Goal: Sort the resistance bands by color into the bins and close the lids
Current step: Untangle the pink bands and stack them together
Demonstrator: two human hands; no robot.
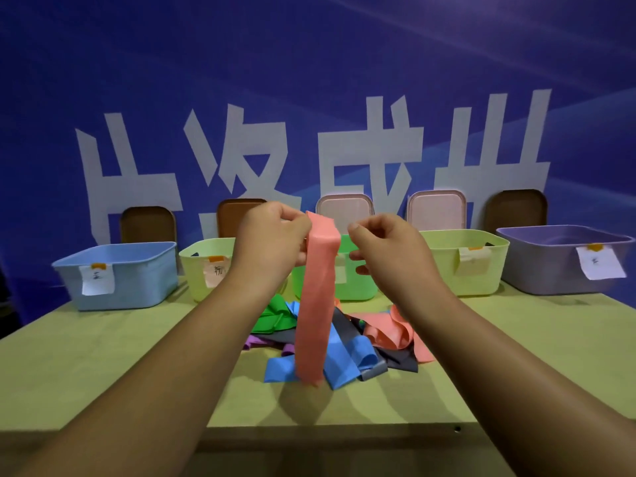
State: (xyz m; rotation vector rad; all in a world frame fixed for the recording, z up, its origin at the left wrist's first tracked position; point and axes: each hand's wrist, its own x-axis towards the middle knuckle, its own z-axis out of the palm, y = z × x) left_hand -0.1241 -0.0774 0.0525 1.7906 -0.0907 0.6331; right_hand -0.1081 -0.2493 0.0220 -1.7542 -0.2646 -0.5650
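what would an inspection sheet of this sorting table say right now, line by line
surface: yellow-green table, bands heaped mid-table
job's things: pink band held up, hanging in front of the pile of bands (green, blue, purple, grey, pink); five bins in a row at the back, all open, paper labels on the four whose fronts show; five lids stand propped behind them
clutter: nothing seen
grips: left hand pinches the pink band's top; right hand curled beside it, contact unclear
cables: nothing seen
surroundings: blue backdrop with large white characters
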